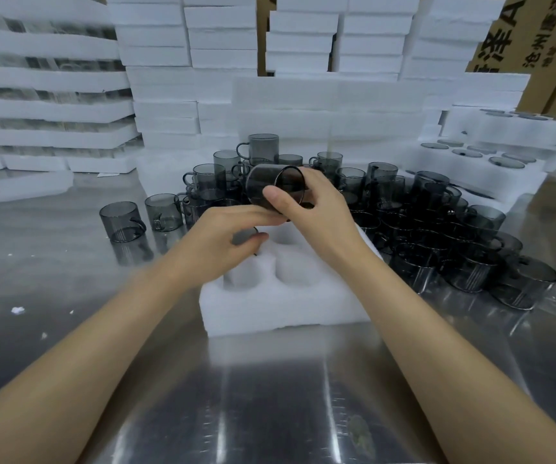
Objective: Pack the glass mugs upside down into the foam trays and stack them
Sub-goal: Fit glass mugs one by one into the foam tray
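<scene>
Smoke-grey glass is going into white foam: the right hand is clamping thumb and fingers round a tipped mug, holding it on its side just above the foam tray. The left hand is curling its fingers round a second mug, seating it in a far pocket. Next, I judge, the tipped mug is needing turning fully mouth-down into a neighbouring empty pocket.

packing workshop | stacked foam trays | cardboard cartons | steel table | massed glass mugs
</scene>
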### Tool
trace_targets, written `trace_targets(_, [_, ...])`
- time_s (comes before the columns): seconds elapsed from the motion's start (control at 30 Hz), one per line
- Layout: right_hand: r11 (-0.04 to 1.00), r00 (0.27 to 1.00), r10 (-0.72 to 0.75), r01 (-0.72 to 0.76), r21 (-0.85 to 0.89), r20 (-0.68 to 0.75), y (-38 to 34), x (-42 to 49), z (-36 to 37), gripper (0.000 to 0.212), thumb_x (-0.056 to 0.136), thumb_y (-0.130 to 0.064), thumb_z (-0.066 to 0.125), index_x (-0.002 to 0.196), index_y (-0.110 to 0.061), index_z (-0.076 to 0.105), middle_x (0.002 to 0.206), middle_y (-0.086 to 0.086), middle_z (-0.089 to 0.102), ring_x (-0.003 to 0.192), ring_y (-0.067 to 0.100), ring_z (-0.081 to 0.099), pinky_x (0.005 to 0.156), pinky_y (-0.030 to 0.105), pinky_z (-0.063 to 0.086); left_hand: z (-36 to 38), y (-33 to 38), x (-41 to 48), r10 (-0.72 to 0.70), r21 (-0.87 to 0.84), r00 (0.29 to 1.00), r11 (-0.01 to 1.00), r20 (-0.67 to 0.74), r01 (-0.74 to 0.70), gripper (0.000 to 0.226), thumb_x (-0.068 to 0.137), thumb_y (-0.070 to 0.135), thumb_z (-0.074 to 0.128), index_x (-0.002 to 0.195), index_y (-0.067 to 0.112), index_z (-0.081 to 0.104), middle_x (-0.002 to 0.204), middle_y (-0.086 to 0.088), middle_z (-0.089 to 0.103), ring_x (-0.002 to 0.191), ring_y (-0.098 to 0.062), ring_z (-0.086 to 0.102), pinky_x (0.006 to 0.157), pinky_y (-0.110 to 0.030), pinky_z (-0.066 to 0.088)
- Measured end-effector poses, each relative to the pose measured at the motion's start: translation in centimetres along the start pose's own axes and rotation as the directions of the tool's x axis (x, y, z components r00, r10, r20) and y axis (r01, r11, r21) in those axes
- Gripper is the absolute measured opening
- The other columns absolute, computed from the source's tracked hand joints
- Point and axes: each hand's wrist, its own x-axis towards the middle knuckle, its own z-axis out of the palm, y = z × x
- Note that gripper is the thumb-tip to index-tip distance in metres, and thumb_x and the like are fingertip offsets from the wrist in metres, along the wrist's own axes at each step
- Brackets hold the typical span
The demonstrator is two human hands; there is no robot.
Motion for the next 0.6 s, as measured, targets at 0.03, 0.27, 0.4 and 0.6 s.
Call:
trace_targets(0.03, [1.0,1.0,0.007,-0.007,0.005,-0.005,0.1,0.0,0.1,0.023,0.083,-0.043,0.069,0.104,-0.036,0.06,0.108,-0.009,0.064,0.1,0.005,0.06,0.085,0.021,0.046,0.0,0.0,0.0,-0.009,-0.011,1.0,1.0,0.004,0.009,0.035,0.084,-0.011,0.064,0.115,0.005,0.068,0.115,0.007,0.064,0.103,-0.002,0.061,0.092,-0.018,0.048])
trace_targets(0.27, [0.96,0.992,0.101,-0.116,-0.254,-0.071,1.0,0.2,0.0,0.04,0.077,-0.057,0.066,0.103,-0.027,0.063,0.098,-0.008,0.06,0.091,0.011,0.058,0.08,0.032,0.05,0.3,-0.9,-0.3,-0.085,-0.011,0.986,0.996,-0.143,0.085,0.033,0.079,-0.018,0.05,0.09,0.002,0.074,0.091,-0.002,0.068,0.086,-0.016,0.064,0.08,-0.022,0.049])
trace_targets(0.4, [0.89,0.997,0.065,-0.076,-0.45,-0.04,1.2,0.1,0.3,0.058,0.076,-0.067,0.058,0.12,-0.028,0.062,0.103,-0.009,0.058,0.099,0.013,0.056,0.084,0.035,0.049,0.5,-1.4,-0.4,-0.173,0.008,0.958,0.984,-0.228,0.18,0.034,0.078,-0.016,0.046,0.087,0.003,0.073,0.089,-0.004,0.069,0.084,-0.011,0.061,0.077,-0.019,0.046])
trace_targets(0.6, [0.86,0.999,0.021,-0.037,-0.509,-0.037,1.1,0.1,0.4,0.066,0.079,-0.066,0.059,0.129,-0.023,0.058,0.114,0.003,0.06,0.107,0.019,0.056,0.084,0.03,0.045,0.7,-1.6,-0.4,-0.214,0.016,0.927,0.973,-0.308,0.23,0.03,0.078,-0.006,0.045,0.084,0.004,0.073,0.087,-0.001,0.067,0.083,-0.015,0.061,0.075,-0.025,0.048])
